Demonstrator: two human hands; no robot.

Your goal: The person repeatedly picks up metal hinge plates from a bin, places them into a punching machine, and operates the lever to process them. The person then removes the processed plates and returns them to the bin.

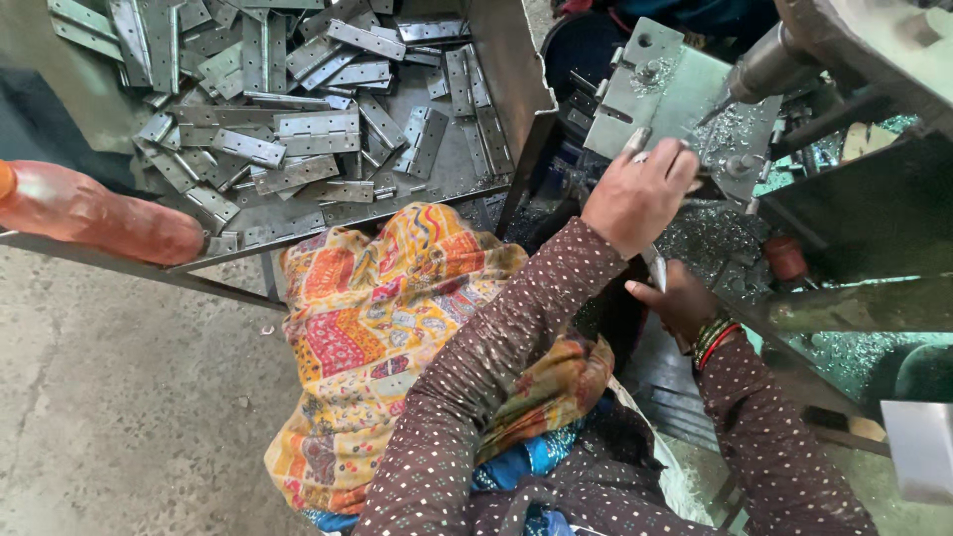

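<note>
Left hand (635,194) reached up to the grey metal plate (650,84) on the machine, fingers curled against its lower edge, right hand (685,303) below gripped a thin metal strip (656,268), loose hinges (298,119) heaped in the tray (516,69) at left

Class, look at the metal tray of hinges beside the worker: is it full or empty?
Partly full: loose steel hinges pile at the tray's far side; bare floor shows nearer.

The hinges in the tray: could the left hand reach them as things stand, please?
Probably yes: the left hand is up at the metal plate, and nothing visibly blocks its way across to the hinges besides the tray wall.
</note>
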